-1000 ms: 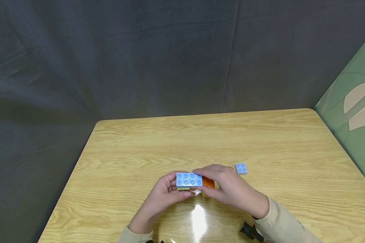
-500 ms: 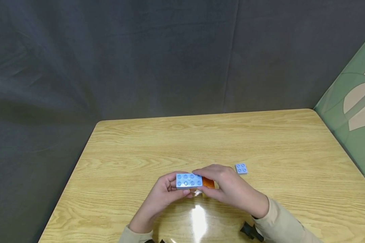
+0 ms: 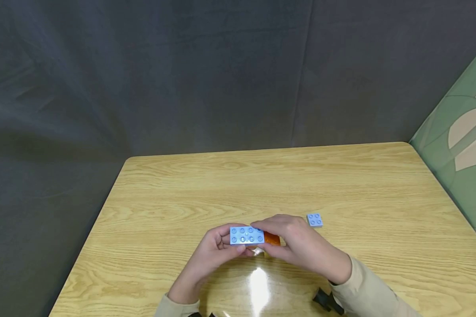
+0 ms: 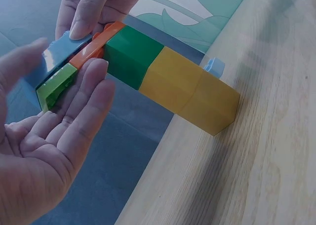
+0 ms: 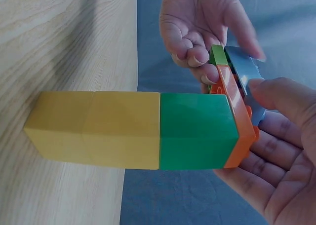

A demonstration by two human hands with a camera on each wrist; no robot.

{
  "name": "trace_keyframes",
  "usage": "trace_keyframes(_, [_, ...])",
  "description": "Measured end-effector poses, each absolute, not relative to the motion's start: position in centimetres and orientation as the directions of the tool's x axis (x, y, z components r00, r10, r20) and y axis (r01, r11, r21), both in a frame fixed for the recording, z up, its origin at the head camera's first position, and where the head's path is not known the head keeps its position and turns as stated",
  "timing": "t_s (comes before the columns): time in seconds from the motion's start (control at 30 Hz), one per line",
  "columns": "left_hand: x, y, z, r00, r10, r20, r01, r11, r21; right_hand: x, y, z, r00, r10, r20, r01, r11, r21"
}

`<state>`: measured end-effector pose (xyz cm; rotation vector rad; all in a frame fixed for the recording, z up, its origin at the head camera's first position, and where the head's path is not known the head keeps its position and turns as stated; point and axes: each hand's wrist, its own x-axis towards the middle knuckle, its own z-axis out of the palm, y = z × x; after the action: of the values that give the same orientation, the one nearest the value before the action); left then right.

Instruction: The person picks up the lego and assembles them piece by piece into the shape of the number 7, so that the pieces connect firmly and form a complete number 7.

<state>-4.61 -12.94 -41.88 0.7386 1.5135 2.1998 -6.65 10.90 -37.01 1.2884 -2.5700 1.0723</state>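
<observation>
A tower of toy building bricks stands on the table. Two yellow blocks (image 5: pixel 94 129) form its lower part, with a green block (image 5: pixel 197 131) above and an orange brick (image 5: pixel 242 129) across the top. A light green brick (image 4: pixel 57 87) sits beside the orange one, under a blue eight-stud brick (image 3: pixel 247 235). My right hand (image 3: pixel 297 244) pinches the blue brick's right end between thumb and fingers. From the left, my left hand (image 3: pixel 210 251) has its fingers beneath the light green brick and its thumb at the blue brick's near edge.
A small blue four-stud brick (image 3: pixel 314 220) lies on the wooden table (image 3: pixel 170 189), just beyond my right wrist. A black object (image 3: pixel 327 302) shows beside the right sleeve. Dark cloth (image 3: pixel 206 79) hangs behind the table, and a green patterned panel (image 3: pixel 470 145) borders the right side.
The left thumb has shifted slightly up to the blue brick's near edge. The light green edge that showed below the blue brick in the head view is now hidden. The right hand stays put.
</observation>
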Motion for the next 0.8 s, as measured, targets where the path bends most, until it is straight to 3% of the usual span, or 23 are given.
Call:
trace_keyframes(0.17, [-4.65, -12.79, -41.7, -0.806, 0.547, 0.226, 0.031, -0.342, 0.939, -6.66, 10.86, -37.01, -0.634, -0.676, 0.376, -0.743, 0.396, -0.539])
trace_keyframes(0.37, [-4.57, -12.54, -41.65, -0.847, 0.513, 0.14, -0.02, -0.293, 0.956, -6.66, 10.8, -37.02, -0.63, -0.678, 0.38, -0.749, 0.4, -0.528])
trace_keyframes(0.8, [-4.53, -12.46, -41.73, -0.853, 0.517, 0.073, -0.085, -0.276, 0.957, -6.65, 10.89, -37.01, -0.638, -0.678, 0.366, -0.742, 0.415, -0.526])
